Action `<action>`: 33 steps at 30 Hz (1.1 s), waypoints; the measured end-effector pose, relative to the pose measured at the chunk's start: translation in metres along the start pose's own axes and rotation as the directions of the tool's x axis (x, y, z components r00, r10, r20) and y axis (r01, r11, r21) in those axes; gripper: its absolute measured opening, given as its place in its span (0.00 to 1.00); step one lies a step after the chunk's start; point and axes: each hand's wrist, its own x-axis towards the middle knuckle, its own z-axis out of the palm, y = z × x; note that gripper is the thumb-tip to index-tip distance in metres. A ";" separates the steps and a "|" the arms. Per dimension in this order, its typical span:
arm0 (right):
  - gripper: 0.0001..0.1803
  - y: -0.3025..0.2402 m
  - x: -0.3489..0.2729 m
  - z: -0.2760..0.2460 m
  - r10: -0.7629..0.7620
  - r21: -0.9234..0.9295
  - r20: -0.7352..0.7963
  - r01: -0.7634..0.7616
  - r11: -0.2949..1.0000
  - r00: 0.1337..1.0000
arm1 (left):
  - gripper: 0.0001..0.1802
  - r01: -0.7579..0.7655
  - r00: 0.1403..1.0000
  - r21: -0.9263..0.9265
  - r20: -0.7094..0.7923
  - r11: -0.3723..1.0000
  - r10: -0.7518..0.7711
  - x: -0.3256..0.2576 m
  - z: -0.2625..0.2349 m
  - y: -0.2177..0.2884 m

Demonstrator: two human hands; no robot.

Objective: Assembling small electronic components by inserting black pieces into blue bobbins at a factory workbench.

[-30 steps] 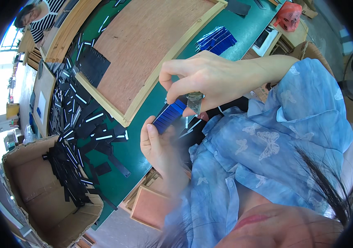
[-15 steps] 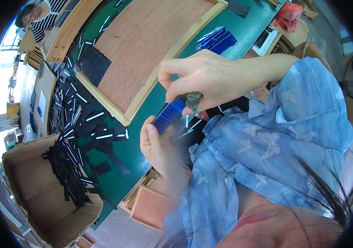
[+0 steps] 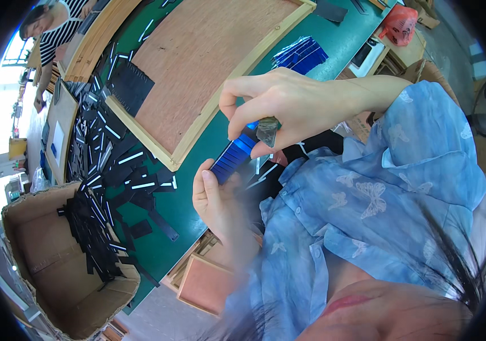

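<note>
Above the near edge of the table, I hold a small, shiny blue slatted piece (image 3: 230,162) tilted between both hands. My left hand (image 3: 213,204) grips its lower end, thumb on the near face; the other fingers are partly hidden. At its upper end, my right hand (image 3: 285,105) is pinched shut, with thumb and index finger at the blue piece. A small grey-green wedge-shaped thing (image 3: 267,132), whose kind I cannot make out, is tucked in the right hand. Farther back on the green table (image 3: 209,145) lies a stack of similar blue pieces (image 3: 301,55).
A wood-framed board (image 3: 197,68) lies behind my hands. Black strips, some white-edged (image 3: 106,142), spread in a heap to the left and spill into a cardboard box (image 3: 44,238). A red plastic bag (image 3: 399,25) sits far right. Another person (image 3: 61,25) is at the far left.
My right fingers have shifted slightly at the upper end of the blue piece, and more blue shows beside the wedge. My left hand stays put. The other person's arm now reaches downward.
</note>
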 end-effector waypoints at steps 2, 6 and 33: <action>0.13 0.000 0.002 0.001 0.003 0.027 0.007 -0.003 1.000 1.000 | 0.17 -0.003 0.999 0.002 -0.047 1.000 0.003 -0.001 0.000 0.000; 0.12 0.001 0.001 0.000 0.008 0.037 0.005 -0.008 0.999 1.000 | 0.17 -0.004 0.999 -0.002 -0.036 1.000 0.004 0.000 0.001 0.001; 0.16 0.065 -0.086 -0.074 0.149 -0.075 -0.100 -0.157 0.985 0.984 | 0.18 -0.136 0.988 0.078 -0.063 0.988 0.141 0.005 -0.012 -0.008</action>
